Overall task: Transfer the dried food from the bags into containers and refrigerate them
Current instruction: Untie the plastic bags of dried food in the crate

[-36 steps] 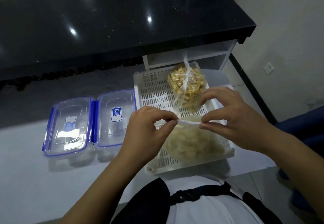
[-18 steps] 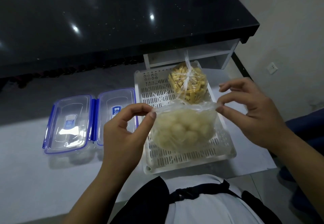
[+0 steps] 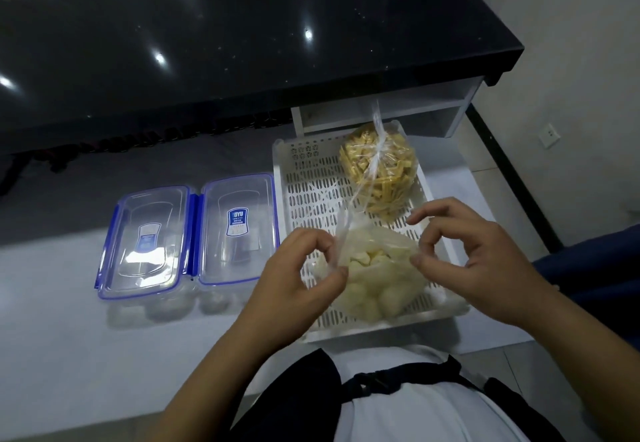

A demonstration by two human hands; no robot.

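Both hands are working the clear bag of pale round pieces (image 3: 377, 279) at lower centre: the left hand (image 3: 294, 279) is pinching its left rim, the right hand (image 3: 464, 254) pinching the right. It's sitting in the white tray (image 3: 308, 182), below the knotted yellow-stick bag (image 3: 381, 171). Two lidded containers (image 3: 187, 234) are lying left on the table (image 3: 69, 355).

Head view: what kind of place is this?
Most likely a home kitchen or pantry corner. A glossy black stone counter runs above a lower white worktop; on it sit lidded plastic food containers and a white slotted tray holding bags of dried food.
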